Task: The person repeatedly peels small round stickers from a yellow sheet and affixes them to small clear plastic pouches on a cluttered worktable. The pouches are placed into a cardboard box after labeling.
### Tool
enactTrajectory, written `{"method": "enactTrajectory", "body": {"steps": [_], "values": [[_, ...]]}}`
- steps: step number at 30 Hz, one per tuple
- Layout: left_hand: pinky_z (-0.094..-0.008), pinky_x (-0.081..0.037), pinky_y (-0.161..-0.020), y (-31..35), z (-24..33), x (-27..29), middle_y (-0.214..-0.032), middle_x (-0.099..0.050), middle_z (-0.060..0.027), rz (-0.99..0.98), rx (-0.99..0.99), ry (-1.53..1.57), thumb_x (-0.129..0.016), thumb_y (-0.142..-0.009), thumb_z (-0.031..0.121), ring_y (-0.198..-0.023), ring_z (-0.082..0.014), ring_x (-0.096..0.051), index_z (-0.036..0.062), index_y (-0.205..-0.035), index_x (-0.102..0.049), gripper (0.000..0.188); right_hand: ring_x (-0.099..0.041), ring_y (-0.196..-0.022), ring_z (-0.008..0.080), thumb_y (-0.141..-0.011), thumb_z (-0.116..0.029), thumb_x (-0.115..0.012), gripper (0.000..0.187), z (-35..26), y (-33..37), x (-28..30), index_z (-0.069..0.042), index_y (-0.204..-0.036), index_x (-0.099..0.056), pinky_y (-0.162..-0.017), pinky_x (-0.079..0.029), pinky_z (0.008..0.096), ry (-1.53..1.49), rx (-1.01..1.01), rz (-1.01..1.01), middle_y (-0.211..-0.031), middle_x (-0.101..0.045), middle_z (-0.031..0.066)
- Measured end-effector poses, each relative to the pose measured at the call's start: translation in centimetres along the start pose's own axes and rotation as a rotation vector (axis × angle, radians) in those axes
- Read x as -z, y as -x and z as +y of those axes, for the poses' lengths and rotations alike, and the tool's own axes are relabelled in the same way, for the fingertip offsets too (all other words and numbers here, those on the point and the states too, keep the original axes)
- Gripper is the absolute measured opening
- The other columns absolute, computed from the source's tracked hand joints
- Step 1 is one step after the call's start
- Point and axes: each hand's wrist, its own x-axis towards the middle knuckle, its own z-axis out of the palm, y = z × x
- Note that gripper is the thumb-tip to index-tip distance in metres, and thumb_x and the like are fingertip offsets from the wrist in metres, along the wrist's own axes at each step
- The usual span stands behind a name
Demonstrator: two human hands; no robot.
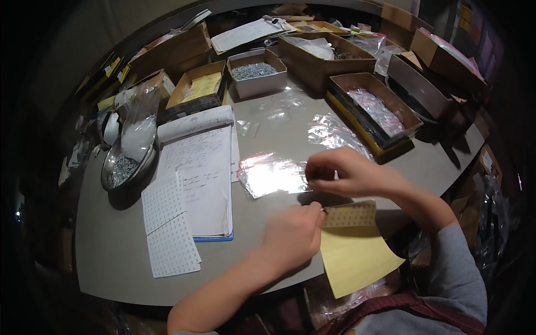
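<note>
My left hand (296, 234) is closed on the upper left corner of a yellow label sheet (357, 245). The sheet hangs over the table's near edge, its top strip of small printed labels folded toward me. My right hand (352, 174) is at the right end of a spread of clear zip bags (271, 174) with red seal lines. Its fingers curl in toward the thumb, and the tips come together by the bags' edge. Whatever they pinch is too small to make out. More clear bags (335, 133) lie fanned out beyond the right hand.
Left of the bags lie a written notepad (198, 195) and white label sheets (170, 234). A metal bowl (129, 181) holds small metal parts. Along the back stand a white box of screws (257, 72), a box with yellow paper (198, 89) and a box of packed bags (374, 111).
</note>
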Motion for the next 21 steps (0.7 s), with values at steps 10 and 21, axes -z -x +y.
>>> {"method": "enactTrajectory", "body": {"steps": [10, 21], "values": [[-0.0476, -0.052, -0.066, -0.1, 0.4, 0.1, -0.079, -0.064, -0.0137, -0.002, 0.068, 0.095, -0.063, -0.098, 0.024, -0.079, -0.0346, -0.065, 0.0064, -0.088, -0.065, 0.020, -0.068, -0.085, 0.0417, -0.087, -0.023, -0.075, 0.027, 2.8, -3.6, 0.9, 0.001, -0.097, -0.065, -0.073, -0.053, 0.0481, 0.657, -0.251, -0.132, -0.090, -0.070, 0.0207], [-0.0514, -0.052, -0.070, -1.0, -0.2, 0.8, -0.082, -0.069, -0.0182, -0.071, 0.283, 0.279, -0.062, -0.098, 0.025, -0.080, -0.0404, -0.068, 0.0034, -0.095, -0.064, 0.022, -0.069, -0.083, 0.0377, -0.086, -0.007, -0.070, 0.022, 1.2, -5.7, -2.5, 0.000, -0.103, -0.058, -0.072, -0.055, 0.0412, 0.231, 0.014, -0.008, -0.091, -0.069, 0.0184]]}}
